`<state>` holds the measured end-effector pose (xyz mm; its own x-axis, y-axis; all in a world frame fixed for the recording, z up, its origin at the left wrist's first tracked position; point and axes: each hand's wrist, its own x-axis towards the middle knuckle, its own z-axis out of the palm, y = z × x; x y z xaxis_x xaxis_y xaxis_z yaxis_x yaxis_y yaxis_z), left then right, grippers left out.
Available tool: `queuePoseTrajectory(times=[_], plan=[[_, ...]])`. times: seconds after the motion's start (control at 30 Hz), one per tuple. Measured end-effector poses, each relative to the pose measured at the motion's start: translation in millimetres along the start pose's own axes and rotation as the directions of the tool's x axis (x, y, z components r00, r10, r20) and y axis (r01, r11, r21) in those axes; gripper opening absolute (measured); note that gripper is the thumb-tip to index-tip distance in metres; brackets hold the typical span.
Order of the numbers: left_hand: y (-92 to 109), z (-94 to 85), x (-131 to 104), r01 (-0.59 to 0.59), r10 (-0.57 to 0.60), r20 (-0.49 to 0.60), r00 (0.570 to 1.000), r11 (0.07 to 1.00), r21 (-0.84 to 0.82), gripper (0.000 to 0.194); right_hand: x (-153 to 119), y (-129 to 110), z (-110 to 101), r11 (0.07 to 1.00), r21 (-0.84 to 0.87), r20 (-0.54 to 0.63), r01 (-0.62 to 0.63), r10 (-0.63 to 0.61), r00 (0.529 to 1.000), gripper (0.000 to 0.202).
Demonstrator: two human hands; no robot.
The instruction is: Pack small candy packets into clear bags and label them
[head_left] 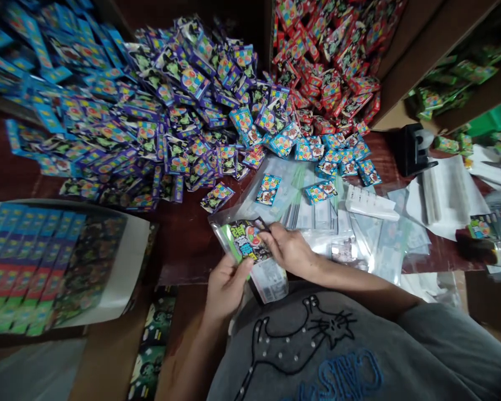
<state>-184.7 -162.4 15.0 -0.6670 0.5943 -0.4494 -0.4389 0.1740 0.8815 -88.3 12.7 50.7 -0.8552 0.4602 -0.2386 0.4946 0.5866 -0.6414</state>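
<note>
Appearing light and slippery, a clear bag (219, 229) is gripped by the left hand (226, 279), a stiffer-looking printed card (242, 238) by the right hand (293, 252), near the table's (179, 239) near edge; edge holds seem safest.

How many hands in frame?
2: left hand gripping the printed packet at its near edge, right hand gripping its right side. No others visible.

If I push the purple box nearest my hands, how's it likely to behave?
The purple box probably slides rather than rolls, given its flat faces. Its straight edges suggest it's fairly stiff. Being small, it's likely light.
</note>
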Motion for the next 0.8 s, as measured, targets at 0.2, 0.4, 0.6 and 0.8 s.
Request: queuePoseTrajectory(times=[0.2, 0.4, 0.6, 0.8], plan=[[-1, 4.0, 3, -0.113, 0.036, -0.326, 0.945, 0.969, -0.22, 0.052, 1, -10, -14, 0.976, 0.214, 0.366, 0.031, -0.109, 0.924, 0.025], [-5, -13.3, -3, -0.105, 0.04, -0.321, 0.946, 0.977, -0.188, 0.057, 14, -21, -26, 0.979, 0.202, 0.502, -0.02, -0.086, 0.861, 0.024], [-7, -40.4, -12, -0.111, 0.075, -0.328, 0.942, 0.99, -0.093, 0.053, 103, -31, -44, 0.774, -0.268, 0.263, 0.574, -0.514, 0.816, 0.053], [-11, -41.5, -22, -0.092, 0.132, -0.362, 0.923, 0.988, 0.126, 0.057, 170, -60, -15, 0.567, -0.467, 0.442, 0.679, -0.515, 0.734, 0.045]])
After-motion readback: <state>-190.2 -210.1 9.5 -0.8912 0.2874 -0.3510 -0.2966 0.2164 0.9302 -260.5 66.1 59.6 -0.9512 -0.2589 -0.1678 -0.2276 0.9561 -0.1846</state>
